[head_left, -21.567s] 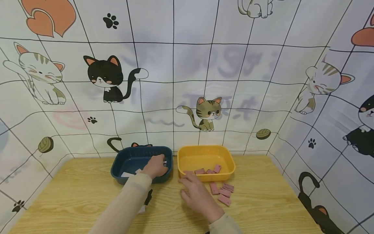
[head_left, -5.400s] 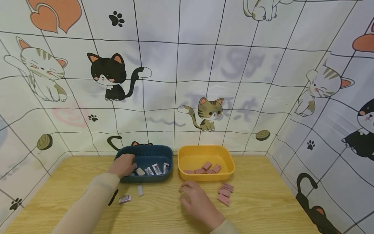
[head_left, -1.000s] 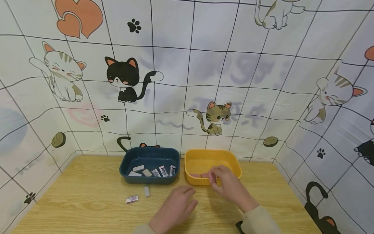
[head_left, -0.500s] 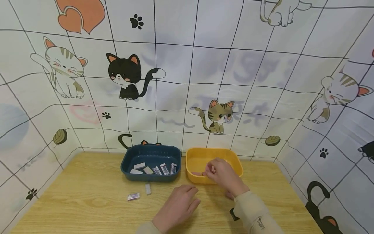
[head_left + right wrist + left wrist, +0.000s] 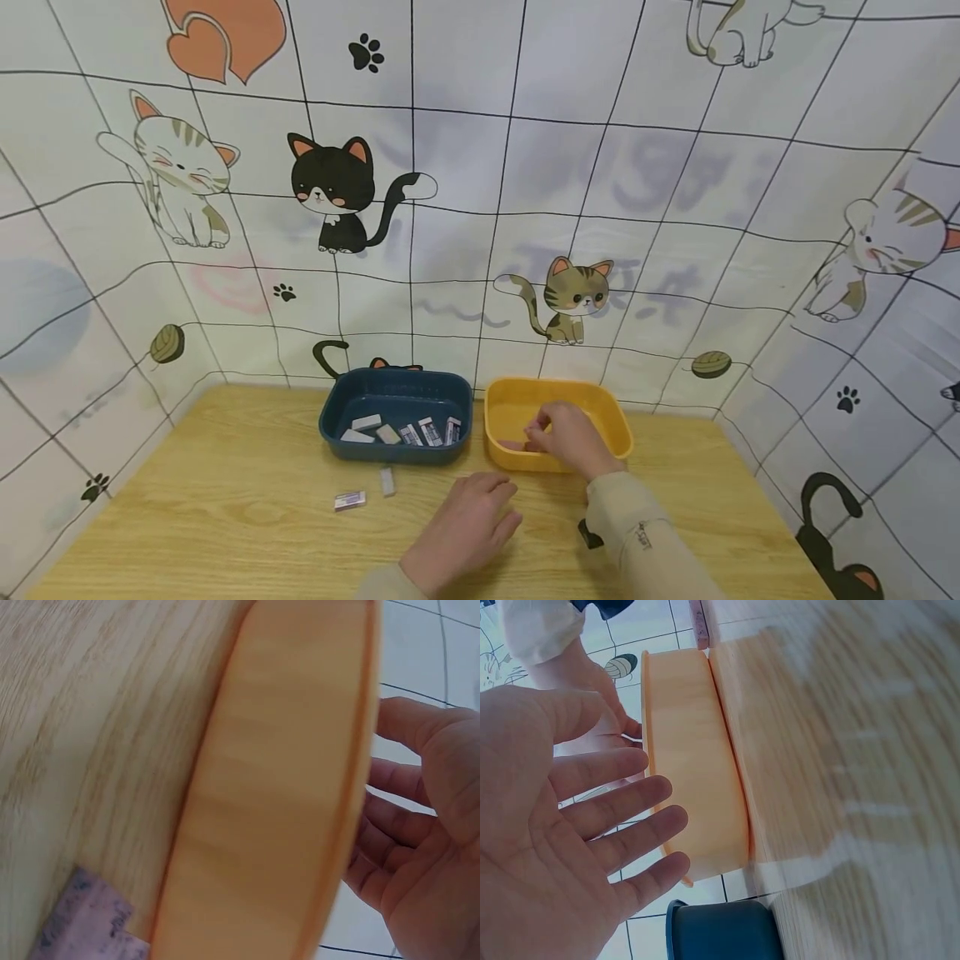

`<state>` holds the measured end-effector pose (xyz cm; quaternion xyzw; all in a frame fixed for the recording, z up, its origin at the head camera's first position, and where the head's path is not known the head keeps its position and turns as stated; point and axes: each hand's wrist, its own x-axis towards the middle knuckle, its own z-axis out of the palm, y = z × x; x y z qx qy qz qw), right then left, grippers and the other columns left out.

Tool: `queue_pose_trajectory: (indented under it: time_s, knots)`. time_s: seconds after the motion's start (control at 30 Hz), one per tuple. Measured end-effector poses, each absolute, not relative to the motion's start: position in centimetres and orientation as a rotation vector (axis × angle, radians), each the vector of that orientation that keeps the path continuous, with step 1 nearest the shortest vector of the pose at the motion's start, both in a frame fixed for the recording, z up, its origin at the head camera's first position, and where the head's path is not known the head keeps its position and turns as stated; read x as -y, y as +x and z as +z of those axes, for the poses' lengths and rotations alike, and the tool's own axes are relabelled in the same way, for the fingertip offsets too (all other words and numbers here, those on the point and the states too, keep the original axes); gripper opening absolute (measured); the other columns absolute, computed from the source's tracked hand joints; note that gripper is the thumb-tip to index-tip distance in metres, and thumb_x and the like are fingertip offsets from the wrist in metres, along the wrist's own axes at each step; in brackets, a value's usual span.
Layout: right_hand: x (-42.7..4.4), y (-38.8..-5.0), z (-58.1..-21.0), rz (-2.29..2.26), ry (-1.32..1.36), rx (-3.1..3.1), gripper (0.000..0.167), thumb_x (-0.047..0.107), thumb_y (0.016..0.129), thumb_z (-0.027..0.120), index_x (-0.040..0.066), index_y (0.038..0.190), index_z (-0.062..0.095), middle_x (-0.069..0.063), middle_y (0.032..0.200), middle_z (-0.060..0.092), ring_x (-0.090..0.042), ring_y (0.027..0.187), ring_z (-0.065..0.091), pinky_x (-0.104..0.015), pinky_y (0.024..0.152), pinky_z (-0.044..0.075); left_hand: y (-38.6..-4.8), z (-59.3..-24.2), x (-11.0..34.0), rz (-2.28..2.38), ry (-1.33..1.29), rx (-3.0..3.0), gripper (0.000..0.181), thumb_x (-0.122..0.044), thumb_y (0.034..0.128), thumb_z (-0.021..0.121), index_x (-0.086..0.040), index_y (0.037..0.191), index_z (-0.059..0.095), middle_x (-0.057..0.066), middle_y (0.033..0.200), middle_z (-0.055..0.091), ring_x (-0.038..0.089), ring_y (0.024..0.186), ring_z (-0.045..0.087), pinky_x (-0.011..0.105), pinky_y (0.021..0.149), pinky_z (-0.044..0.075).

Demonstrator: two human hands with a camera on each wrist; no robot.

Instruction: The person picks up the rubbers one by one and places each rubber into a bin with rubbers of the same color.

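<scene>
My right hand [image 5: 573,437] reaches over the front rim of the yellow tray [image 5: 615,417], pinching a small pink block [image 5: 532,427] between thumb and fingers. Low in that tray lie other pink blocks [image 5: 513,446], partly covered by the hand. In the right wrist view the fingertips are hidden behind the tray's wall. Pink blocks with dark marks [image 5: 82,919] lie on the table in front of the tray. My left hand [image 5: 461,529] holds nothing, its fingers loosely extended in front of the trays; the left wrist view shows its bare palm [image 5: 525,847].
A dark blue tray [image 5: 330,429] stands left of the yellow one, with several white eraser-like blocks [image 5: 430,432] inside. Before it on the wooden table [image 5: 225,492] lie a small white block [image 5: 387,482] and one with a printed sleeve [image 5: 350,501]. A cat-patterned cloth [image 5: 465,167] rises behind.
Over the last second my right hand, with the pink block, has turned and shifted slightly within the yellow tray. My left hand stays nearly still. Earlier, the left hand was in the blue tray.
</scene>
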<state>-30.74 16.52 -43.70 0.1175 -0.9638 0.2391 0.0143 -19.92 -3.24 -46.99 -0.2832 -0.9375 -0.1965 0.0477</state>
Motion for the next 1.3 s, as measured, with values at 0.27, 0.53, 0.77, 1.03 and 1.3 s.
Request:
queue_pose_trajectory:
  time_s: [0.27, 0.53, 0.77, 1.03, 1.3]
  knots:
    - [-16.3, -32.0, -44.9, 0.708, 0.249, 3.072, 0.022, 0.024, 0.094, 0.077, 0.012, 0.082, 0.063, 0.002, 0.080, 0.065, -0.015, 0.071, 0.055, -0.030, 0.066, 0.046, -20.1, -47.5, 3.0, -0.521, -0.881, 2.802, 0.033, -0.032, 0.1031, 0.060, -0.011, 0.126, 0.071, 0.005, 0.131, 0.067, 0.023, 0.122, 0.061, 0.045, 0.103, 0.050]
    - [-16.2, -33.1, -45.6, 0.700, 0.194, 3.126, 0.023, 0.023, 0.096, 0.073, 0.011, 0.080, 0.061, 0.002, 0.076, 0.067, -0.016, 0.070, 0.055, -0.031, 0.065, 0.044, -20.0, -48.0, 2.7, -0.474, -0.877, 2.838, 0.031, -0.032, 0.1024, 0.062, -0.012, 0.124, 0.072, 0.003, 0.130, 0.067, 0.021, 0.120, 0.060, 0.046, 0.102, 0.049]
    - [-16.3, -33.8, -46.3, 0.764, 0.172, 3.143, 0.021, 0.023, 0.093, 0.076, 0.010, 0.084, 0.063, -0.002, 0.077, 0.061, -0.018, 0.072, 0.055, -0.031, 0.064, 0.045, -19.7, -48.0, 2.6, -0.433, -0.864, 2.854, 0.030, -0.033, 0.1017, 0.063, -0.013, 0.124, 0.071, 0.002, 0.129, 0.066, 0.021, 0.119, 0.059, 0.046, 0.101, 0.049]
    - [-16.5, -34.0, -46.6, 0.857, 0.181, 3.146, 0.019, 0.022, 0.091, 0.077, 0.009, 0.082, 0.067, -0.002, 0.076, 0.063, -0.017, 0.071, 0.055, -0.030, 0.063, 0.045, -19.7, -47.9, 2.7, -0.371, -0.857, 2.872, 0.033, -0.036, 0.0990, 0.066, -0.015, 0.124, 0.069, 0.001, 0.131, 0.065, 0.022, 0.119, 0.059, 0.046, 0.099, 0.049]
    - [-16.7, -33.9, -46.0, 0.839, 0.243, 3.167, 0.014, 0.003, 0.097, 0.064, 0.002, 0.092, 0.077, -0.006, 0.089, 0.073, -0.017, 0.081, 0.063, -0.035, 0.077, 0.056, -19.7, -47.8, 2.7, -0.392, -0.838, 2.924, 0.037, -0.038, 0.0988, 0.066, -0.016, 0.128, 0.068, 0.002, 0.136, 0.063, 0.023, 0.124, 0.057, 0.049, 0.102, 0.047]
